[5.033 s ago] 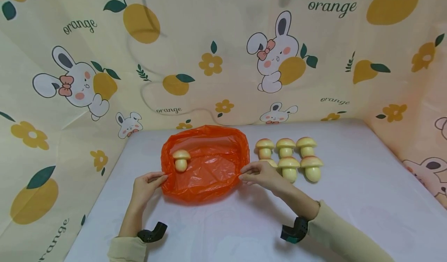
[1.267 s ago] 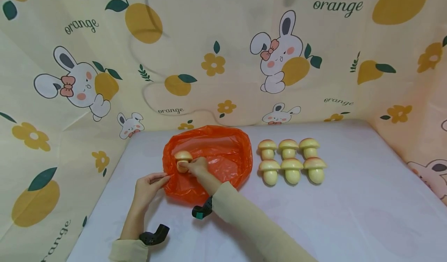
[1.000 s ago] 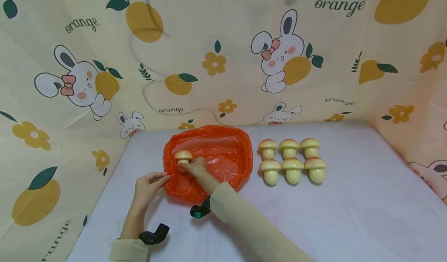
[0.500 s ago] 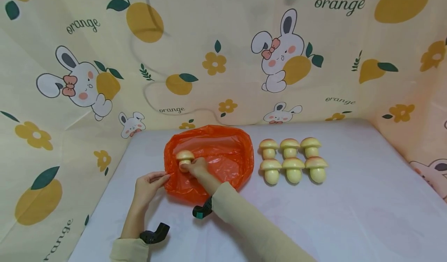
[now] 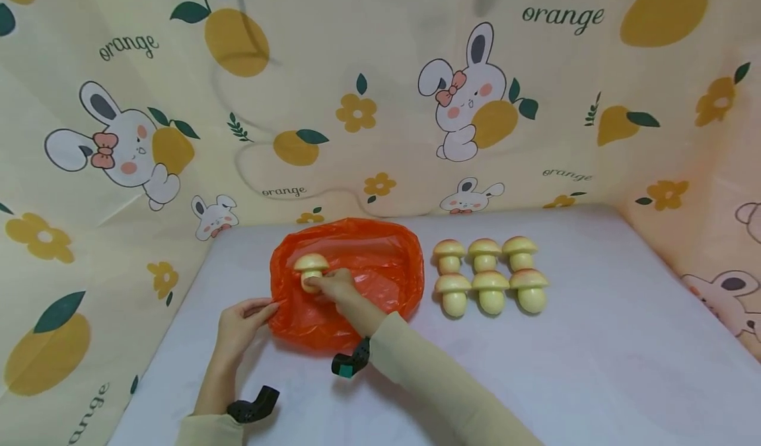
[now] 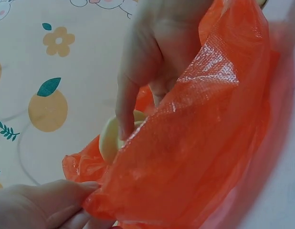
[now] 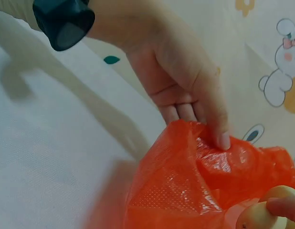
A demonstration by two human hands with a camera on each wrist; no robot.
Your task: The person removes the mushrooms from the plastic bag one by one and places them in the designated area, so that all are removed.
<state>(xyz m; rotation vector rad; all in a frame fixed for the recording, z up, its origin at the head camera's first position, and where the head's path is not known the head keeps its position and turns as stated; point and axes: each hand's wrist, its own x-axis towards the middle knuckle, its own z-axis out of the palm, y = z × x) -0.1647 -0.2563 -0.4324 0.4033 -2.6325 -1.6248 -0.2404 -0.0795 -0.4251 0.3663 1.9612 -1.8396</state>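
Observation:
A pale yellow toy mushroom (image 5: 312,261), cap upward, is in the left part of an open orange-red plastic bag (image 5: 380,287). My right hand (image 5: 341,287) reaches over the bag's front rim and pinches the mushroom's stem between thumb and fingers. In the left wrist view, the bag's wall hides part of the mushroom (image 6: 108,140). My left hand (image 5: 238,327) pinches the left rim of the bag between thumb and fingers. In the right wrist view, the thumb of the left hand (image 7: 185,81) lies over the rim, and the right hand's thumb (image 7: 286,207) presses on the mushroom.
Right of the bag, several more toy mushrooms (image 5: 490,291) lie in two rows on the white table (image 5: 565,380). Behind the table hangs a cream cloth (image 5: 392,36) printed with rabbits and oranges. Each wrist wears a black camera (image 5: 254,405).
My right hand has left the bag's right rim and taken hold of the mushroom inside, which has risen slightly in the last half second. The left hand stays at the left rim.

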